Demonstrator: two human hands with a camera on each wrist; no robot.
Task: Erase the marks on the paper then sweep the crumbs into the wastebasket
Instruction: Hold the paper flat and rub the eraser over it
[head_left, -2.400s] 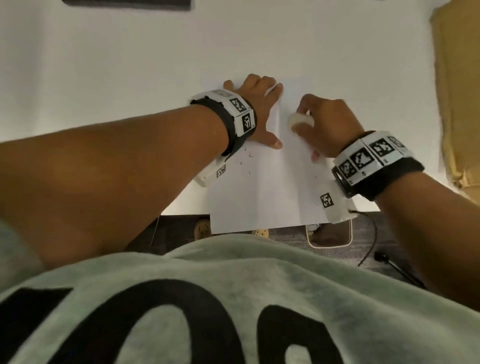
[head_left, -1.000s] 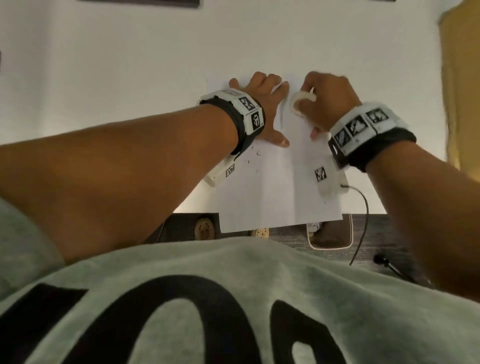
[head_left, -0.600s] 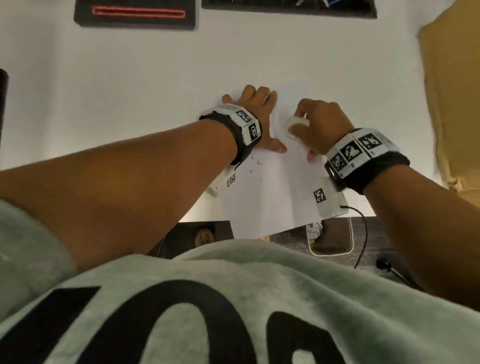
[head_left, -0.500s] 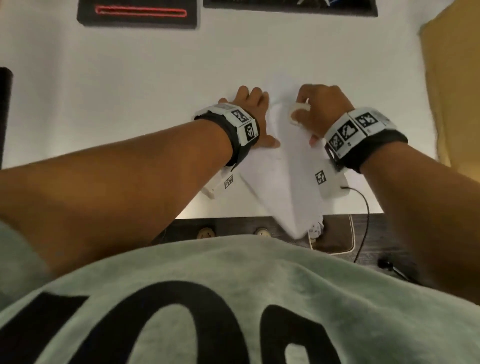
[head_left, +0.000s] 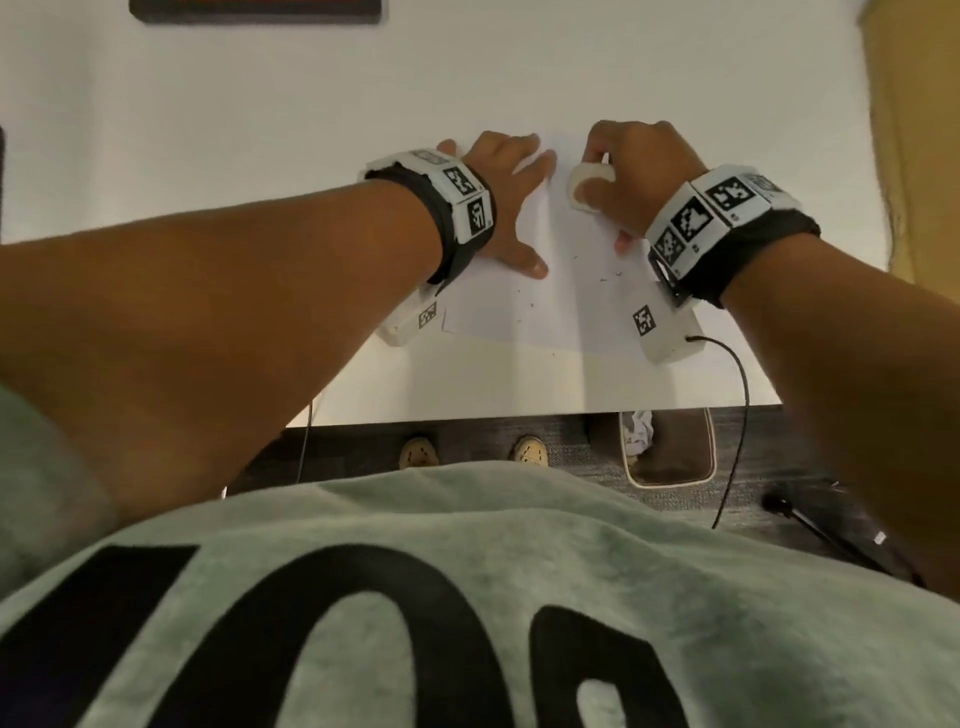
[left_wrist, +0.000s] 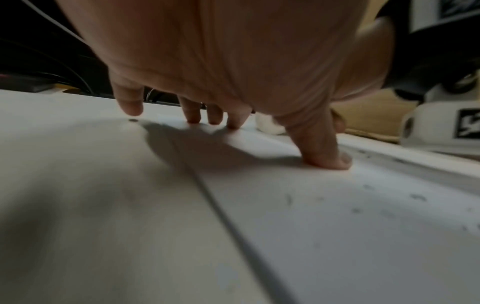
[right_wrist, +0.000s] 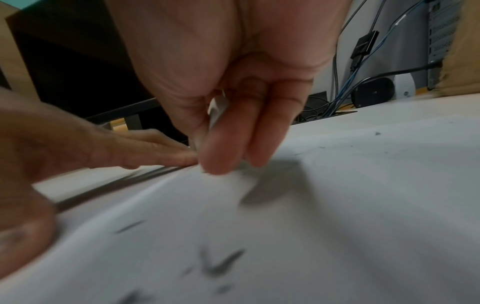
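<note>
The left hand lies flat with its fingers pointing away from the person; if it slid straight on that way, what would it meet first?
Probably nothing soon. Past the left hand and the paper lies only bare white table; the dark object at the far edge sits off to the left.

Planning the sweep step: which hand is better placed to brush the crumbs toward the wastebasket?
Left, probably: the left hand lies flat and free on the paper beside the crumbs; the right hand grips the eraser.
</note>
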